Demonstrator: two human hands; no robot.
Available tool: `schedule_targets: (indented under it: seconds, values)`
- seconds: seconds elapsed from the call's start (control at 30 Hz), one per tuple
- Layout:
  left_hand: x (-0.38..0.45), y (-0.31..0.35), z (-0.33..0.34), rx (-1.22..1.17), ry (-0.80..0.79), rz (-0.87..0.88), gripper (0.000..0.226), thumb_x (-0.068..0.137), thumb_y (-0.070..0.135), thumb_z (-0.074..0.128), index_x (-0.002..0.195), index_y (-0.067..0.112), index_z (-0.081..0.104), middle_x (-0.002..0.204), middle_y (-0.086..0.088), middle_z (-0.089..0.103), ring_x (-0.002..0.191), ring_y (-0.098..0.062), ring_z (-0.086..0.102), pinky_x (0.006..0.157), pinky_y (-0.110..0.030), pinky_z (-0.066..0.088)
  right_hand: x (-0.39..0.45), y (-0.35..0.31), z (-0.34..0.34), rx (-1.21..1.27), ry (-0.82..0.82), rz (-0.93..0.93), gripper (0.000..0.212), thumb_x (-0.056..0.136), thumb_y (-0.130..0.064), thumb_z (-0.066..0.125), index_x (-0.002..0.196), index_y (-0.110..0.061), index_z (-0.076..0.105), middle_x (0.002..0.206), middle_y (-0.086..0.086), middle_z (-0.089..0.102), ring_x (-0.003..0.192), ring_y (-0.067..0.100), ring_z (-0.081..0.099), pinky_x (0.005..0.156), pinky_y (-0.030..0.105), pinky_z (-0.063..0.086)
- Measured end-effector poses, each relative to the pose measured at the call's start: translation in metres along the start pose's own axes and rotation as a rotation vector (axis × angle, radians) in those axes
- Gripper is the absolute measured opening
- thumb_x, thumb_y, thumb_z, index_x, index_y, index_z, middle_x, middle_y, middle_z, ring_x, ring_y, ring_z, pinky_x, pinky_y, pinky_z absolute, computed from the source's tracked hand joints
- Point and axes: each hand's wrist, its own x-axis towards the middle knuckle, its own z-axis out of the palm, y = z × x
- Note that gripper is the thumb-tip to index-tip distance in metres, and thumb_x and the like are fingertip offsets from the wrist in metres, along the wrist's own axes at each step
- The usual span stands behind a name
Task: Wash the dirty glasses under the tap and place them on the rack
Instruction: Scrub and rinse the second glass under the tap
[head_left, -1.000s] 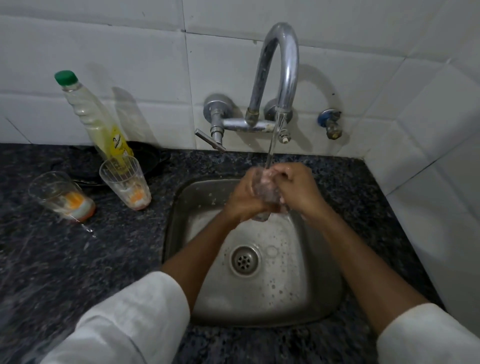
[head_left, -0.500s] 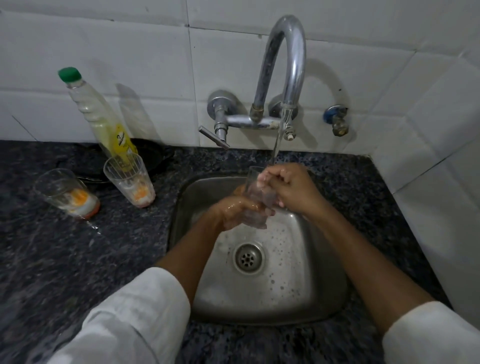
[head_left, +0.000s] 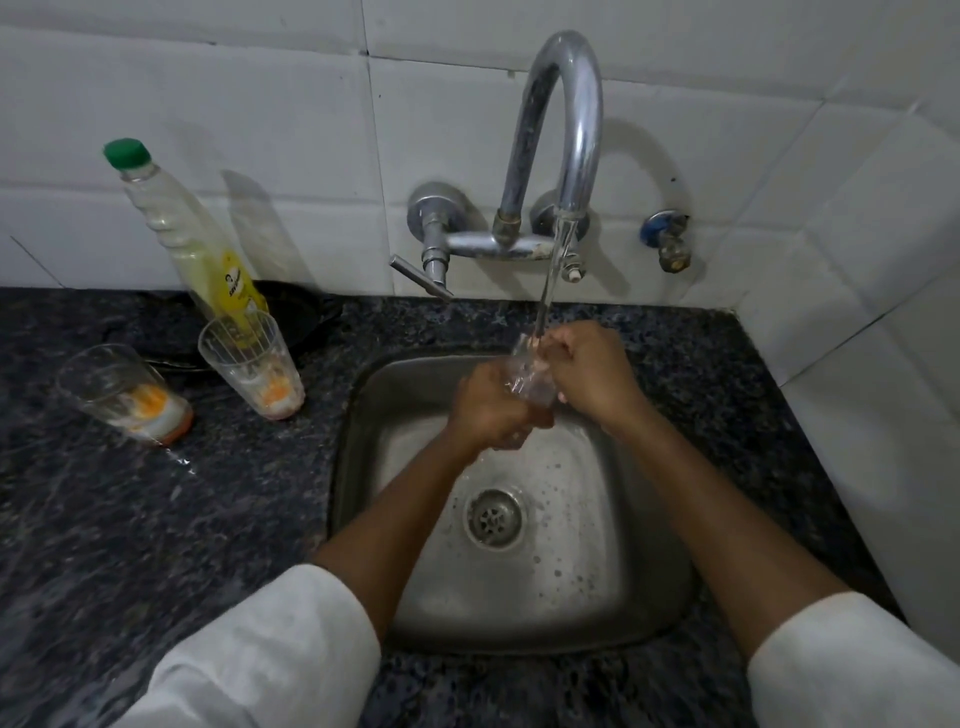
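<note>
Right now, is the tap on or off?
On. A stream of water falls from the tap spout onto the glass that both hands hold over the sink.

Only one bit of writing out here: dark lettering on the yellow label (head_left: 235, 291) of the green-capped bottle (head_left: 192, 234), too small and blurred to read.

The table (head_left: 156, 519) is dark speckled stone, with a steel sink (head_left: 639, 519) sunk into it at the centre. At ten o'clock from the sink stand two dirty glasses with orange and white dregs: one (head_left: 252, 364) nearer the sink, one (head_left: 124, 395) further left. Just behind the nearer glass stands a green-capped soap bottle (head_left: 192, 239), beside a dark pan (head_left: 296, 317).
</note>
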Motion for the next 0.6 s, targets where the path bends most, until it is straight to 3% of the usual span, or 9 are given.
schedule_targets:
  seconds: [0.07, 0.1, 0.17, 0.23, 0.3, 0.33, 0.4, 0.5, 0.6]
  values:
    - [-0.001, 0.003, 0.014, 0.351, 0.302, 0.068, 0.055, 0.062, 0.032, 0.086, 0.108, 0.025, 0.056, 0.101, -0.001, 0.069, 0.086, -0.021, 0.068, 0.076, -0.04, 0.06, 0.003, 0.002, 0.005, -0.006, 0.044, 0.081, 0.026, 0.097, -0.012, 0.051, 0.082, -0.002, 0.069, 0.079, 0.014, 0.07, 0.066, 0.023, 0.065, 0.066, 0.034, 0.056]
    - [0.001, 0.001, 0.015, 0.384, 0.303, 0.107, 0.064, 0.062, 0.033, 0.087, 0.116, 0.026, 0.054, 0.106, 0.0, 0.069, 0.092, -0.021, 0.067, 0.079, -0.04, 0.06, 0.004, 0.002, 0.006, 0.011, 0.067, 0.086, 0.026, 0.097, -0.011, 0.051, 0.079, -0.003, 0.069, 0.078, 0.014, 0.07, 0.066, 0.023, 0.064, 0.065, 0.033, 0.054]
    - [0.004, -0.002, 0.001, 0.108, 0.04, 0.097, 0.072, 0.063, 0.021, 0.089, 0.125, 0.025, 0.053, 0.114, 0.0, 0.068, 0.099, -0.023, 0.068, 0.078, -0.041, 0.061, 0.001, 0.002, 0.003, 0.028, 0.08, 0.023, 0.026, 0.096, -0.011, 0.054, 0.077, -0.002, 0.069, 0.071, 0.008, 0.068, 0.061, 0.015, 0.062, 0.061, 0.027, 0.05]
    - [0.0, -0.005, -0.018, -0.315, -0.304, 0.012, 0.055, 0.072, 0.003, 0.08, 0.12, 0.022, 0.061, 0.113, -0.007, 0.069, 0.103, -0.031, 0.069, 0.082, -0.046, 0.06, -0.004, -0.001, -0.001, 0.071, 0.04, -0.071, 0.026, 0.095, -0.013, 0.057, 0.076, -0.001, 0.068, 0.065, 0.002, 0.066, 0.054, 0.004, 0.058, 0.055, 0.022, 0.048]
    - [-0.001, -0.01, -0.024, -0.565, -0.434, -0.074, 0.036, 0.075, -0.001, 0.069, 0.105, 0.019, 0.074, 0.1, -0.012, 0.071, 0.094, -0.029, 0.07, 0.081, -0.048, 0.058, -0.007, -0.004, -0.001, 0.099, -0.002, -0.096, 0.026, 0.096, -0.018, 0.057, 0.08, -0.002, 0.07, 0.07, 0.008, 0.069, 0.055, 0.009, 0.059, 0.054, 0.025, 0.05]
    - [-0.002, -0.009, -0.02, -0.54, -0.378, -0.089, 0.032, 0.075, 0.001, 0.07, 0.103, 0.015, 0.074, 0.094, -0.012, 0.07, 0.086, -0.026, 0.069, 0.079, -0.047, 0.058, -0.005, -0.004, 0.0, 0.064, -0.01, -0.083, 0.025, 0.096, -0.019, 0.056, 0.084, -0.002, 0.071, 0.075, 0.011, 0.07, 0.059, 0.014, 0.061, 0.058, 0.027, 0.05]
    - [-0.002, -0.007, -0.004, -0.129, -0.042, -0.06, 0.044, 0.069, 0.014, 0.081, 0.11, 0.012, 0.066, 0.092, -0.007, 0.071, 0.078, -0.023, 0.068, 0.077, -0.043, 0.059, 0.001, -0.002, 0.002, -0.053, 0.001, -0.035, 0.026, 0.097, -0.014, 0.051, 0.088, 0.0, 0.072, 0.082, 0.015, 0.071, 0.064, 0.018, 0.06, 0.063, 0.027, 0.048]
    - [-0.006, -0.004, 0.016, 0.387, 0.341, 0.084, 0.067, 0.059, 0.032, 0.088, 0.117, 0.021, 0.056, 0.105, -0.001, 0.071, 0.088, -0.021, 0.069, 0.081, -0.037, 0.059, 0.005, 0.001, 0.005, -0.034, 0.03, 0.071, 0.027, 0.096, -0.009, 0.049, 0.084, 0.001, 0.072, 0.081, 0.017, 0.071, 0.066, 0.022, 0.062, 0.065, 0.032, 0.051]
    - [-0.01, -0.008, -0.001, 0.092, 0.121, 0.1, 0.059, 0.066, 0.015, 0.087, 0.113, 0.028, 0.054, 0.108, -0.001, 0.069, 0.09, -0.018, 0.068, 0.08, -0.04, 0.061, 0.002, 0.004, 0.007, 0.051, 0.041, 0.025, 0.028, 0.095, -0.012, 0.054, 0.076, 0.001, 0.07, 0.071, 0.014, 0.069, 0.062, 0.025, 0.064, 0.063, 0.042, 0.056]
